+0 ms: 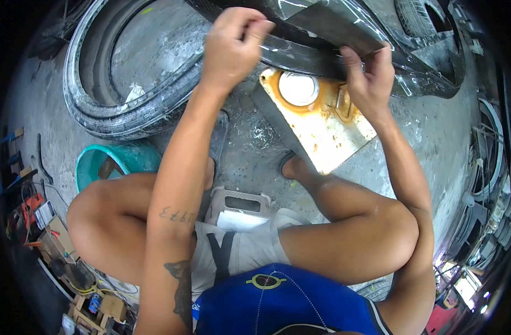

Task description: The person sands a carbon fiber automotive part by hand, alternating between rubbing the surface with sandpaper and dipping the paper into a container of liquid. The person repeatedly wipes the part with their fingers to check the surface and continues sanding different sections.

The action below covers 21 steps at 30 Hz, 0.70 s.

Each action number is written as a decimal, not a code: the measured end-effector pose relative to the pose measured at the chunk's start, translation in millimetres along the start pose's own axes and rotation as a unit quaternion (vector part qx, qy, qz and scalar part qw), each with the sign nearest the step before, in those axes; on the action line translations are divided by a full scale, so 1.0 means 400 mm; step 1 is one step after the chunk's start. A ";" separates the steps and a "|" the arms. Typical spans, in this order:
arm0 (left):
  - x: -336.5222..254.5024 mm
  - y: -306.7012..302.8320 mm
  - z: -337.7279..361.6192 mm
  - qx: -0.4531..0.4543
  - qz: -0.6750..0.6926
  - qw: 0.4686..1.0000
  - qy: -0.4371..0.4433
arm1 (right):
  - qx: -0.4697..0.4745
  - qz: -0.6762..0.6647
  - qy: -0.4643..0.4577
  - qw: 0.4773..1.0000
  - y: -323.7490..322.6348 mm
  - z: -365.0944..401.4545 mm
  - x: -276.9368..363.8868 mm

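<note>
A glossy dark part with a woven pattern lies across the top of the view, partly over a tyre and a stained white metal container. My right hand grips a dark grey flat sheet at its lower corner, thumb on one side and fingers on the other. Over the part's left portion is my left hand, its fingers curled and thumb pressed toward them; whatever lies between them is too small to make out.
A large tyre lies at the upper left. Below it stands a teal bucket. The white metal container has a round white lid. Another tyre is at the upper right; cluttered items line both sides.
</note>
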<state>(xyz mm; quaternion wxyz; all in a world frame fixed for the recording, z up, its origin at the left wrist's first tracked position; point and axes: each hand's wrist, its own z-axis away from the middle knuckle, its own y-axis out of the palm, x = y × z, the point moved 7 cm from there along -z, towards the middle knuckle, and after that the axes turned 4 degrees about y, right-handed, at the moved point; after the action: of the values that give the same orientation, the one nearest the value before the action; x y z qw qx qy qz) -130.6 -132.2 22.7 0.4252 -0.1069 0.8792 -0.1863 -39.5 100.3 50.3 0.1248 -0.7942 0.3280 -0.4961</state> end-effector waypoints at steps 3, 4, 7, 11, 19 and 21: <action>0.125 -0.059 0.033 -0.155 0.270 0.933 -0.183 | -0.028 -0.127 0.043 0.990 -0.090 -0.030 0.021; 0.145 -0.082 0.054 -0.154 0.270 0.934 -0.177 | -0.041 -0.181 0.056 0.981 -0.122 -0.043 0.053; 0.220 -0.116 0.156 -0.187 0.212 0.849 -0.448 | -0.054 -0.111 0.049 0.991 -0.268 -0.055 0.097; 0.126 0.033 0.124 -0.027 0.296 0.840 -0.454 | -0.136 -0.092 0.076 0.984 -0.429 0.008 0.239; 0.047 0.066 0.134 0.005 0.245 0.861 -0.445 | -0.279 -0.131 0.181 0.934 -0.603 0.322 0.523; 0.018 0.064 0.148 0.033 0.224 0.876 -0.426 | -0.318 -0.139 0.229 0.910 -0.618 0.375 0.527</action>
<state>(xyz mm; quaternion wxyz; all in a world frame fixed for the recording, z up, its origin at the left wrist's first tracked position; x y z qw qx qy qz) -89.1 -125.4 -26.8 0.7924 0.0378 0.6066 -0.0520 250.8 131.7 257.1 -0.2829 -0.6941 0.3742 -0.5461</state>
